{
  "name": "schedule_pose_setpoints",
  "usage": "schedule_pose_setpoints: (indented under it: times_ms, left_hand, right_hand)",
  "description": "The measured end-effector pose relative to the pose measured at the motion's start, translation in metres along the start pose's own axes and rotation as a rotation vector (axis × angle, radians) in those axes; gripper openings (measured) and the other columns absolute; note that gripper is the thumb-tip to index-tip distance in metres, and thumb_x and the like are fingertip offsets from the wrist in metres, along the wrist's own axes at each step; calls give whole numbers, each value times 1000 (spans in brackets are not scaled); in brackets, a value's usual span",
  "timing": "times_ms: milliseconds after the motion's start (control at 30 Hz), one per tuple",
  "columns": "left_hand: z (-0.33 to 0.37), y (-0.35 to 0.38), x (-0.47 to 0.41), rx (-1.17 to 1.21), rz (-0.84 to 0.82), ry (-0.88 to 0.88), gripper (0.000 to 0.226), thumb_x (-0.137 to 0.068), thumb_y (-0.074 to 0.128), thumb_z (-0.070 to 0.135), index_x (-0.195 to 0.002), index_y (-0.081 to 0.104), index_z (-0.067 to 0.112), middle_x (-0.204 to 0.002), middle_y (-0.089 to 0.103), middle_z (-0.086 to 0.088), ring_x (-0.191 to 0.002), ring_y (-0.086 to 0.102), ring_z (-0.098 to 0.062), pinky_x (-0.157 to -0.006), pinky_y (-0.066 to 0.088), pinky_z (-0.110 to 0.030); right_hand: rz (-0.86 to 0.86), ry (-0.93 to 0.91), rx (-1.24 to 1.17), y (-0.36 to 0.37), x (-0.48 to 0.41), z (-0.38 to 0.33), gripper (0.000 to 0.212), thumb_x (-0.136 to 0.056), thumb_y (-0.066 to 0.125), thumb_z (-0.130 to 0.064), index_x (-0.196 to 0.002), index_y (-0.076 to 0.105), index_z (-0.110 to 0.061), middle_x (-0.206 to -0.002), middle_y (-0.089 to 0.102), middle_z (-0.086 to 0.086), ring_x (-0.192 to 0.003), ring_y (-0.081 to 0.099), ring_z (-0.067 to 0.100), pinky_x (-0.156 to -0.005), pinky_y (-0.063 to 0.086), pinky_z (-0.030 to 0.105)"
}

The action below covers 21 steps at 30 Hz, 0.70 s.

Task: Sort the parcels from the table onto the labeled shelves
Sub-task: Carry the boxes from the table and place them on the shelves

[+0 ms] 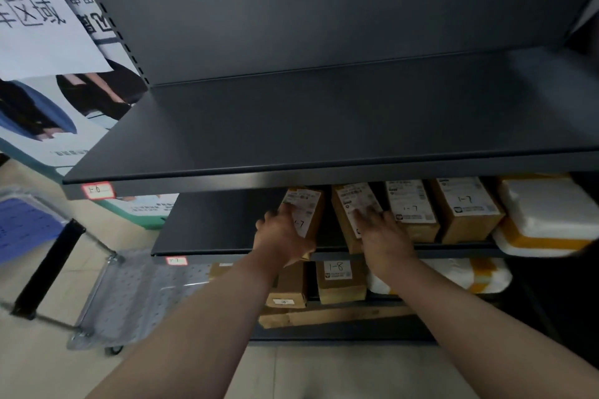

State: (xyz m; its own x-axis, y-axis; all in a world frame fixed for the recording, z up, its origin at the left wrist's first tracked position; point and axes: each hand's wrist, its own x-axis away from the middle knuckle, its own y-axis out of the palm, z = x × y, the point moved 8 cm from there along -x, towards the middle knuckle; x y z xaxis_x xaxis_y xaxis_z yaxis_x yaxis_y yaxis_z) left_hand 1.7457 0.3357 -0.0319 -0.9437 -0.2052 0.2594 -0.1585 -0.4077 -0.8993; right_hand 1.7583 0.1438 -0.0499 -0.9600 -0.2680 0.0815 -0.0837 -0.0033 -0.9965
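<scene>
Two brown cardboard parcels with white labels marked 1-7 stand at the front of the middle shelf (pixel 227 236), whose edge tag (pixel 176 260) reads 1-7. My left hand (pixel 282 236) grips the left parcel (pixel 308 207) around its near end. My right hand (pixel 385 236) lies on the second parcel (pixel 348 204), fingers spread over its label, and the parcel leans left. To the right stand two more 1-7 boxes (pixel 411 207) (pixel 466 207) and white-and-yellow padded bags (pixel 547 214).
The upper dark shelf (pixel 324 123) is bare, with a tag (pixel 98 190) at its left edge. The lower shelf holds a box marked 1-8 (pixel 340 278), other boxes and a padded bag (pixel 470 275). A metal trolley (pixel 129 295) stands on the floor at left.
</scene>
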Motion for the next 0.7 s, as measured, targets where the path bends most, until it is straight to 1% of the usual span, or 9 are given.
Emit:
schedule_pose_setpoints:
  times_ms: [67,133,233,367,500,567,700]
  left_hand:
    - [7,7,-9,-32,-27,11,96,-67,78,45,-145,25,30,-131,42,-7,-121,40,-31,-97,45,-43]
    - [16,16,-17,-50,-50,35,94,-68,78,47,-144,25,33,-132,39,-7,-121,39,-32,-97,45,-43]
    - [25,28,-25,-33,-54,58,88,-70,76,51,-143,28,39,-133,34,-7,-120,39,-32,-94,44,-41]
    - [33,37,-32,-82,-44,111,90,-74,71,58,-147,24,36,-136,29,-10,-121,36,-34,-95,44,-43]
    - [33,37,-39,-131,-70,107,94,-73,69,64,-148,20,36,-136,28,-13,-124,35,-35,-95,45,-46]
    - [35,39,-38,-165,-84,104,96,-73,67,66,-149,16,35,-139,25,-14,-127,32,-36,-95,45,-46]
    - [39,44,-36,-242,-120,119,100,-78,59,70,-153,5,30,-146,17,-19,-133,27,-39,-97,44,-47]
  right_hand:
    - [15,18,-16,-4,-2,5,59,-94,51,-20,-148,26,-18,-151,33,8,-130,35,29,-103,37,37]
    - [9,32,-24,-5,-7,7,54,-94,49,-15,-145,31,-16,-147,38,9,-129,37,27,-101,39,35]
    - [-60,70,-48,1,-15,9,57,-91,51,-9,-144,31,-16,-150,32,10,-133,33,29,-104,38,36]
    - [-165,107,-49,9,-29,11,70,-87,53,-8,-149,20,-19,-156,18,10,-138,25,30,-108,33,38]
    - [-220,110,-17,14,-30,12,82,-87,57,-10,-152,8,-21,-160,5,9,-144,15,29,-112,24,37]
    - [-227,114,2,16,-27,12,81,-91,54,-13,-153,3,-22,-160,1,10,-145,11,28,-114,21,36]
    - [-276,106,-13,12,-25,12,75,-98,47,-21,-153,-5,-22,-160,-7,9,-147,7,26,-117,21,36]
